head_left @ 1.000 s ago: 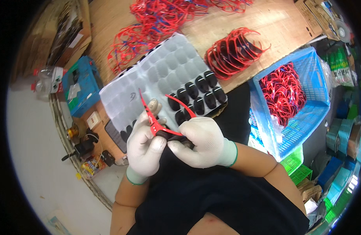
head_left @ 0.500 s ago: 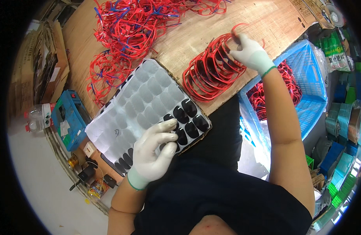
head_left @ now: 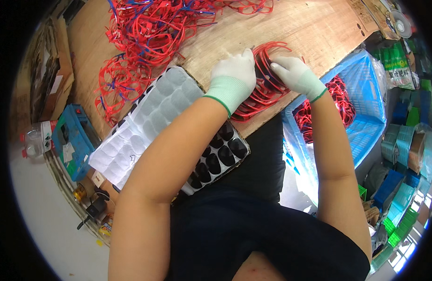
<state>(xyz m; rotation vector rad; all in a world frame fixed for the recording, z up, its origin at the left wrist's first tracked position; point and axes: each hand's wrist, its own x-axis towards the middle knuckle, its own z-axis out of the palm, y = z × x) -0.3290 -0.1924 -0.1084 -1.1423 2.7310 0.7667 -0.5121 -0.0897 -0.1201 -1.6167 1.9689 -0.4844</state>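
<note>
A row of red-framed sunglasses [head_left: 265,91] with dark lenses stands nested together on the wooden table. My left hand [head_left: 235,70], in a white glove with a green-edged cuff, is closed against the row's left side; its fingertips are partly hidden. On the opposite side my right hand [head_left: 293,75], gloved alike, grips the frames, with its thumb toward the lenses. Beneath my left forearm lies a tray of dark lenses [head_left: 225,155] in white pockets. A sheet of white paper [head_left: 152,110] covers much of this tray.
Loose red and blue frames [head_left: 145,37] lie heaped on the wooden table [head_left: 225,35]. To the right stands a blue crate [head_left: 368,100] lined with plastic, with more red frames [head_left: 340,103] inside. A blue toolbox [head_left: 75,140], a plastic bottle [head_left: 33,140] and cardboard [head_left: 56,70] are on the left.
My left hand has moved from the lens tray up and right to the sunglasses row. My right hand has come slightly down against the row, and the loose frame at its far end now sits closer in.
</note>
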